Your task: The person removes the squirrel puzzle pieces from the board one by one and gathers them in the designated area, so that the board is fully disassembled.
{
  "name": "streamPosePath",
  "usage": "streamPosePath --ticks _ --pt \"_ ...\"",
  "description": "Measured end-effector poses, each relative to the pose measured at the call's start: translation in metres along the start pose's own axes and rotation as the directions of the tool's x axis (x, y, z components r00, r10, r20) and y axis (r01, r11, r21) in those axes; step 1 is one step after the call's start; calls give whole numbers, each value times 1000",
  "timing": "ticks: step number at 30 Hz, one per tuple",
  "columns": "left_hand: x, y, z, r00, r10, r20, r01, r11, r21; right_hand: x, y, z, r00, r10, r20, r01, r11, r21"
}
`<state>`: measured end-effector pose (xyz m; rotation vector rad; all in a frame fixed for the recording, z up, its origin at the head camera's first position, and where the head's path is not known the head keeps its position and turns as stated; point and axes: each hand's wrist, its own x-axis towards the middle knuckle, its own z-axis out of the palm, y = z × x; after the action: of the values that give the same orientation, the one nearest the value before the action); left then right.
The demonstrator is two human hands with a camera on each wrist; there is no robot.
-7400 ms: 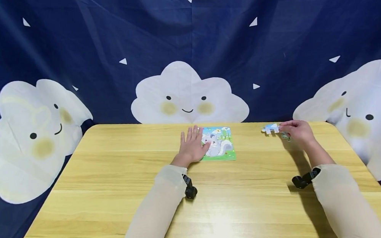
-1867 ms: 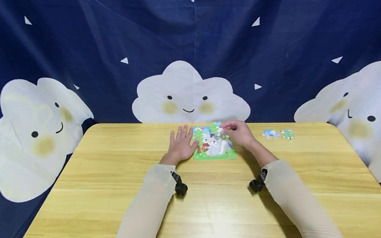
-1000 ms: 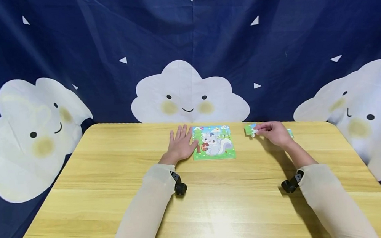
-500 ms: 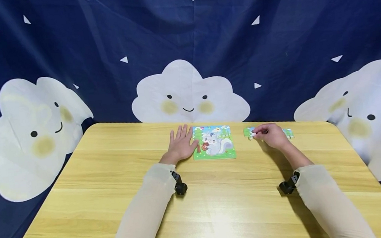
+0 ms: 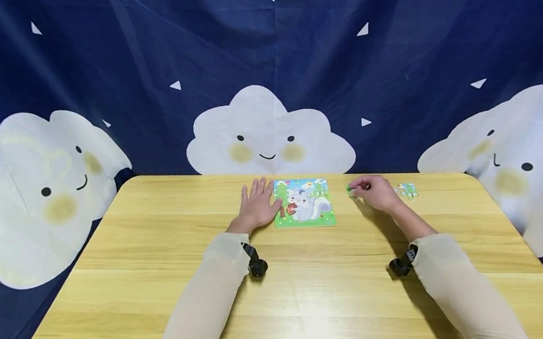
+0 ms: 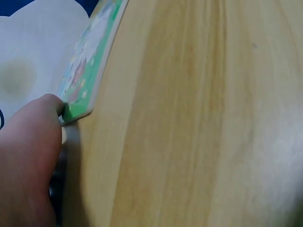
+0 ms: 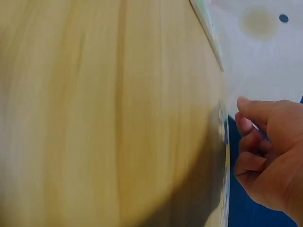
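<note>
- Blue cloth (image 5: 219,38) is hanging behind the table (image 5: 282,283), with white clouds (image 5: 267,123) smiling on it.
- A picture board (image 5: 314,213) with a grey squirrel is lying flat near the back of the table.
- The left hand (image 5: 255,209) is lying flat just beside it, fingers straight and spread. Its thumb is touching the board's left side.
- The right hand (image 5: 377,193) is bending over a green puzzle piece (image 5: 349,191), to the right of the board. Its fingers are curling, thumb and pointer close together. I cannot tell if they are pinching the piece.
- That hand is getting in the way, hiding most of the green piece.
- More puzzle pieces (image 5: 407,190) are lying past the hand, on its right. I cannot count them.
- A little black camera (image 5: 257,268) is sitting on each wrist.
- Both pale sleeves (image 5: 192,313) are running off the bottom of the head view.
- In the left wrist view, the board's far end is being cut off.
- In the right wrist view, the pieces are showing only thin edges, so their pictures are hiding.
</note>
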<state>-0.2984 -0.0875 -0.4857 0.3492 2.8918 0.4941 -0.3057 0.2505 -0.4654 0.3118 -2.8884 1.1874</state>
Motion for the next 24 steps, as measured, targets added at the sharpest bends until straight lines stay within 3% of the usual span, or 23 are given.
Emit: streamPosePath --ticks 4,9,13,19,24 --pt "2 4 -2 1000 -17 -18 17 999 -45 4 -10 10 1000 -17 22 16 999 30" --pt "3 15 -7 995 -23 -98 14 995 -97 8 -24 24 997 -58 47 56 997 52" --pt "5 29 -6 991 42 -130 -52 996 -72 7 -34 35 995 -54 80 48 996 69" --pt "3 53 -3 981 190 -41 -191 981 -21 7 -42 49 993 -30 115 20 996 81" --pt "2 64 5 979 202 33 -203 979 36 8 -45 53 995 15 99 -21 998 64"
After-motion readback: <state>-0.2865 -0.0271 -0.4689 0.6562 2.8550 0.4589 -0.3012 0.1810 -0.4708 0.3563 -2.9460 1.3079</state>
